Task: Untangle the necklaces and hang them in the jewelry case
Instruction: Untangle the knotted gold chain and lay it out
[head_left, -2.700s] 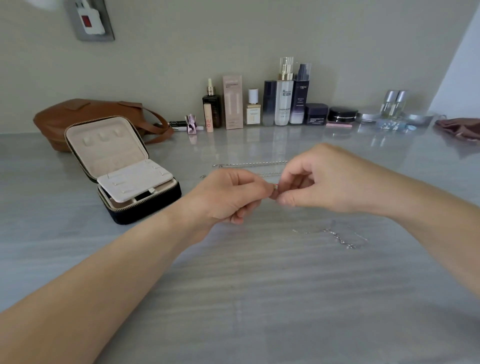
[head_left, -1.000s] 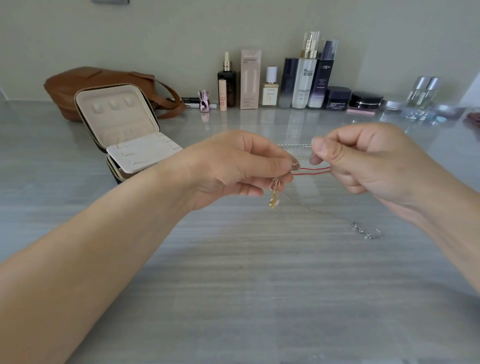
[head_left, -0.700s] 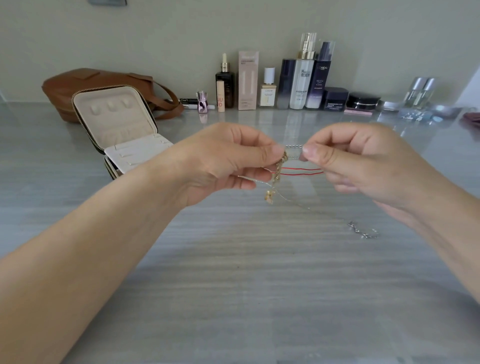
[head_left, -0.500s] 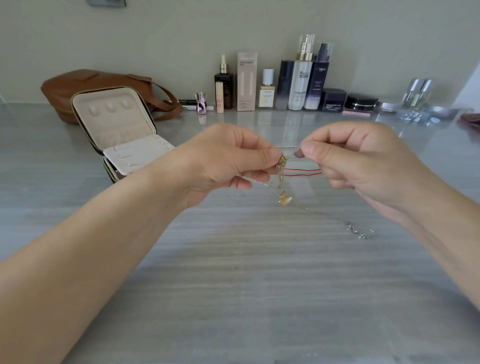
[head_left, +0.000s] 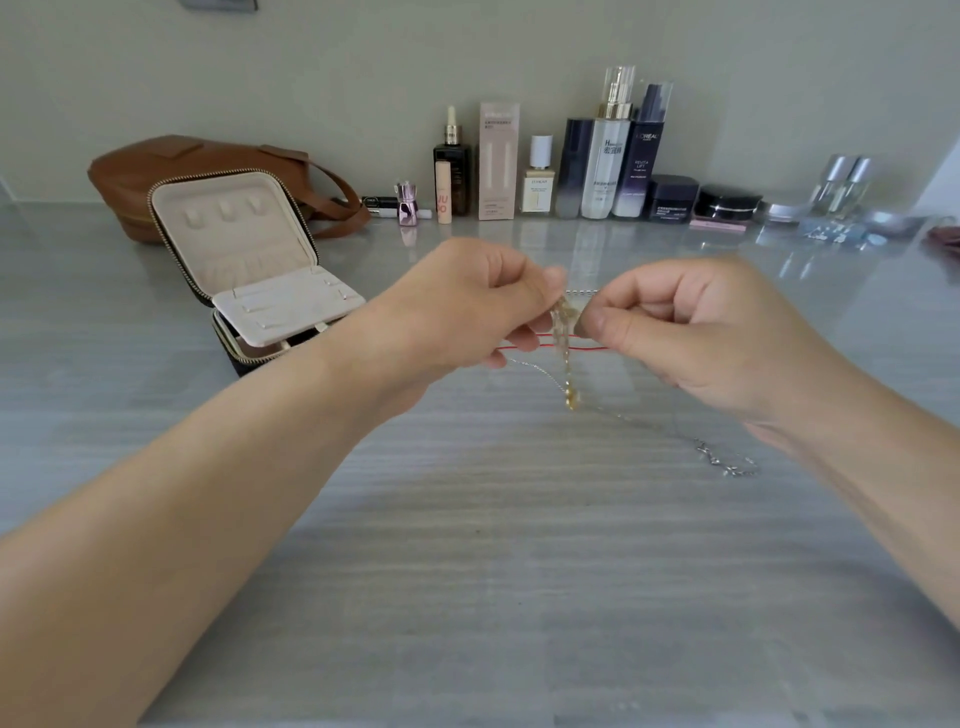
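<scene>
Grey streaked stone tabletop (head_left: 467, 571), cosmetics ranged along the far wall. Centre frame: left hand (head_left: 457, 306) and right hand (head_left: 691, 332), fingers curled, each pinch the thin gold pendant chain (head_left: 569, 384) where it knots with a red cord (head_left: 540, 338) and a fine silver chain (head_left: 722, 457) trailing onto the tabletop at right. The open cream-lined zip jewelry case (head_left: 244, 244) stands upper left. Hard pulling would likely tighten the knot or snap a link. A dark bottle (head_left: 644, 150) reads "L'OREAL REVITA LIFT".

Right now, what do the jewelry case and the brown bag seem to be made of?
The jewelry case: probably cream velvet lining, matte, no glare; metal zipper teeth glint. The brown bag: leather or imitation, smooth with soft sheen.
</scene>
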